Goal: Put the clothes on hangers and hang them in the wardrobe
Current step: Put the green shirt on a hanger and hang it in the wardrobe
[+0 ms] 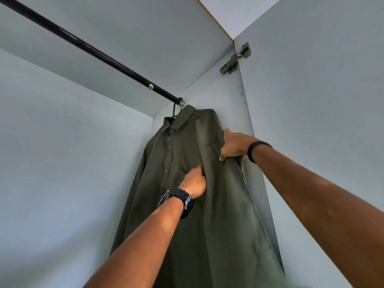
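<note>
One green shirt (187, 183) hangs buttoned on green hanger (175, 110) at right end of black rail (83, 45), against wardrobe's right wall (234, 96). Left hand (195, 181) pinches fabric fold at shirt front. Right hand (233, 145) grips shirt's right chest edge, fingers hidden behind cloth. Metal hinge (235, 59) above right.

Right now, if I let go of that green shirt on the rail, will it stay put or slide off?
The green shirt looks soft and floppy: it creases where the right hand grips it. It will probably stay up, since the hanger hooks over the rail. It may swing a little.
</note>
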Available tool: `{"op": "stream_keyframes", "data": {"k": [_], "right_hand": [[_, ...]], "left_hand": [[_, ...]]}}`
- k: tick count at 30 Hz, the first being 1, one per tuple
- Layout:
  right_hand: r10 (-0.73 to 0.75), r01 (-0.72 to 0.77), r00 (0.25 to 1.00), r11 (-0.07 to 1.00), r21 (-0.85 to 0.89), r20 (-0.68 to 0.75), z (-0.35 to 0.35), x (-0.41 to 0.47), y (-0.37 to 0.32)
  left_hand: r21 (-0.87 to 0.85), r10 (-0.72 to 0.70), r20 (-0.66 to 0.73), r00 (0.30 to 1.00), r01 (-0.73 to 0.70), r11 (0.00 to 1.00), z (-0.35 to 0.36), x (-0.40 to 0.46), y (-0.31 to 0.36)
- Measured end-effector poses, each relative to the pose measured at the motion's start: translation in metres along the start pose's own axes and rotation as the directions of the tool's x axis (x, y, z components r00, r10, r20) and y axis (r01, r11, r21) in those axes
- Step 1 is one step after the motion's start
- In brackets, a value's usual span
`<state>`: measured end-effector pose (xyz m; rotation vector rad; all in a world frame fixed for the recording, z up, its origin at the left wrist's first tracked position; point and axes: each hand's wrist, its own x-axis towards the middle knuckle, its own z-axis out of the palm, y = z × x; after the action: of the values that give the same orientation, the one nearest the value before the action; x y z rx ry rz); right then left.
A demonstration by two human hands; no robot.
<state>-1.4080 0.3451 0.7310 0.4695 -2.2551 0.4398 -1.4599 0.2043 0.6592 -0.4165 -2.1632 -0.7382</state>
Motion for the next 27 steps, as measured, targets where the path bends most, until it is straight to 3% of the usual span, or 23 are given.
{"op": "stream_keyframes", "data": {"k": [4,8,12,15,20,23,27], "right_hand": [[-0.024,0.064,0.981,0.976,0.208,-0.192,0.036,-0.03,0.001],[-0.015,0.174,0.901,0.928,0.33,-0.434,0.072,-0.069,-0.004],[0.088,0.239,0.882,0.763,0.6,-0.463,0.09,-0.109,-0.016],[0.133,0.209,0.918,0.64,0.74,-0.374,0.099,-0.14,-0.022],[0.145,0.047,0.985,0.327,0.944,-0.099,0.119,-0.199,-0.025],[0.075,-0.044,0.997,0.123,0.991,0.035,0.127,-0.245,-0.022],[-0.13,-0.174,0.977,-0.014,0.985,0.171,0.134,-0.327,-0.022]], "left_hand": [[-0.147,0.006,-0.122,0.992,-0.024,0.989,-0.002,-0.03,0.004],[-0.134,-0.03,-0.107,0.994,0.016,0.991,-0.002,-0.057,0.006],[-0.139,-0.119,-0.154,0.981,0.097,0.985,-0.001,-0.097,0.006],[-0.188,-0.206,-0.207,0.956,0.168,0.968,-0.004,-0.139,0.005],[-0.201,-0.283,-0.266,0.921,0.234,0.951,-0.003,-0.221,0.024],[-0.216,-0.349,-0.346,0.871,0.288,0.933,0.004,-0.277,0.046],[-0.265,-0.477,-0.403,0.781,0.399,0.878,0.022,-0.367,0.086]]}}
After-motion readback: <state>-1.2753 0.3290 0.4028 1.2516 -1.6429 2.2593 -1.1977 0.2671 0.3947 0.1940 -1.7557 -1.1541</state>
